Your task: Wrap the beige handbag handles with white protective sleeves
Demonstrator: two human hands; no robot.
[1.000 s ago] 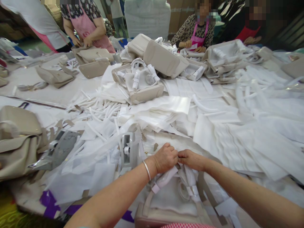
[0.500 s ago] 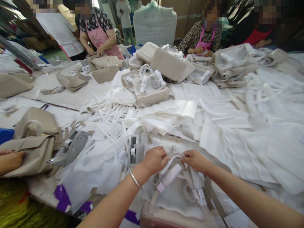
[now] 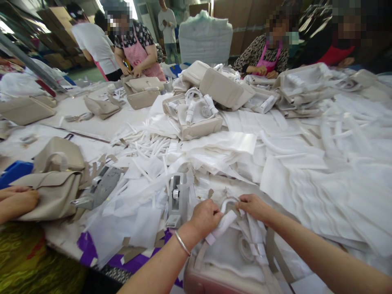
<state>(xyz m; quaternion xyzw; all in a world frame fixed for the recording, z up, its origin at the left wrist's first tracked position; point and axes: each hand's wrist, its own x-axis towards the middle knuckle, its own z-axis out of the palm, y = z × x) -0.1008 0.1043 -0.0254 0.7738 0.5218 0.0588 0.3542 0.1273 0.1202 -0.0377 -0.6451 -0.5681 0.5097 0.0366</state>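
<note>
A beige handbag (image 3: 220, 265) lies at the near edge of the table, covered with white wrapping. Its arched handle (image 3: 228, 201) is wound in white foam wrap (image 3: 223, 226). My left hand (image 3: 204, 217), a silver bangle on its wrist, is closed on the wrapped left side of the handle. On the handle's right side, my right hand (image 3: 254, 206) pinches the wrap at the top. Both hands sit just above the bag.
A grey tape dispenser (image 3: 177, 200) stands left of my hands. White foam sheets (image 3: 306, 179) and strips cover the table. Several beige bags (image 3: 196, 114) are piled at the middle. Another person's hands (image 3: 16, 198) hold a bag (image 3: 52, 183) at left. Aproned people work along the far side.
My hands, which met at the top of the handle, have drawn slightly apart. The left hand slid down the wrapped handle. Another person's hands came into view at left.
</note>
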